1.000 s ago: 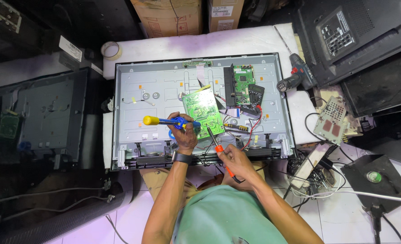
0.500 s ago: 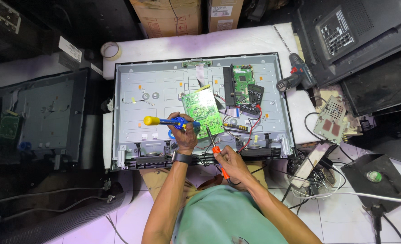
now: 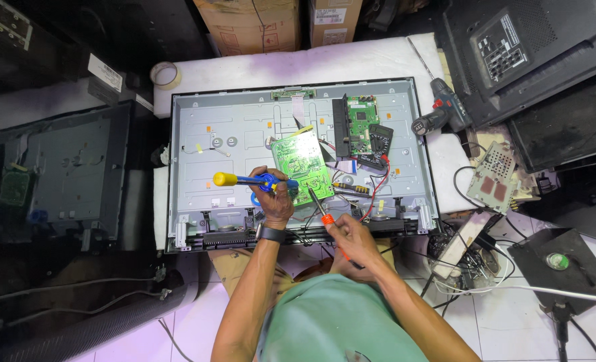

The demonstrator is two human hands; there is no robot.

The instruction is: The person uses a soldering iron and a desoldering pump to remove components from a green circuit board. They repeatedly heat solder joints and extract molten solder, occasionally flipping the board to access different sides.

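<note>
A flat television chassis (image 3: 231, 127) lies back-up on a white-padded table. A green circuit board (image 3: 301, 161) is tilted up near its middle. My left hand (image 3: 274, 198) grips a blue tool with a yellow end (image 3: 225, 179), its tip at the board's lower left edge. My right hand (image 3: 351, 238) holds an orange-handled tool (image 3: 326, 218) whose dark tip points up at the board's lower edge. A black multimeter (image 3: 377, 144) with red and black leads rests on the chassis to the right of the board.
A second green board (image 3: 361, 115) sits at the chassis top right. A cordless drill (image 3: 439, 115) lies on the table's right side, a tape roll (image 3: 166, 74) at the far left corner. Other television backs stand left and right; tangled cables (image 3: 475, 268) lie on the floor.
My right hand has moved slightly up toward the board with the orange-handled tool. My left hand and the blue tool stay in place.
</note>
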